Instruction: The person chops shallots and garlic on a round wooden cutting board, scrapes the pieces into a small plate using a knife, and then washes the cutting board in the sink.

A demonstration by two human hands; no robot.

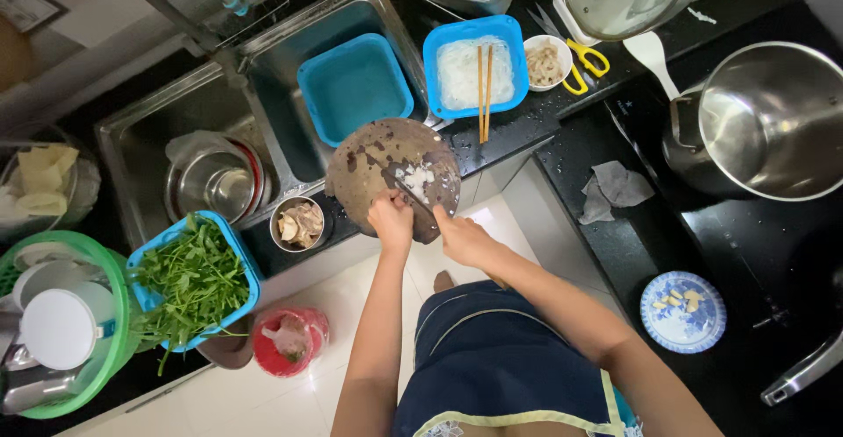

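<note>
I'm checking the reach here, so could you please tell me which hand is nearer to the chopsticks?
Right. The right hand is at the cutting board's near right edge, below the chopsticks. The left hand is further left on the board's near edge, slightly farther away.

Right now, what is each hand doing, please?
Left hand: closed, fingers pressing the pale pieces on the round cutting board.
Right hand: closed on the knife.

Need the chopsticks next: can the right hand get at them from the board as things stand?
Probably yes. The chopsticks lie bare across the blue noodle tray just beyond the board, nothing over them. But the right hand grips the knife, which it would have to put down first.
</note>
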